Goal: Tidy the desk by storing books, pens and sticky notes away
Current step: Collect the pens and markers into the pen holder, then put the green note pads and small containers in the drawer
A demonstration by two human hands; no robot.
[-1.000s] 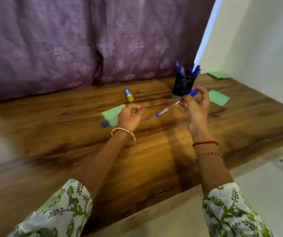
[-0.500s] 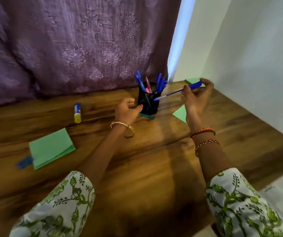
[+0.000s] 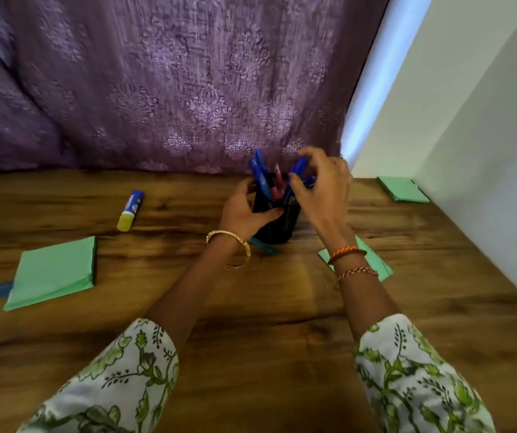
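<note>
Bench: wood, green sticky pad near left.
Left hand: grips the black pen cup by its side.
Right hand: fingers curled over cup mouth, pinching a blue pen.
Pens: standing in the cup.
Far: glue stick lying left; another pad by wall.

A wooden desk with dark, streaky grain fills the lower half of the view. Behind it, from nine to one o'clock, hangs a purple curtain with a faint floral pattern. At two o'clock a strip of daylight shows beside a pale wall.
</note>
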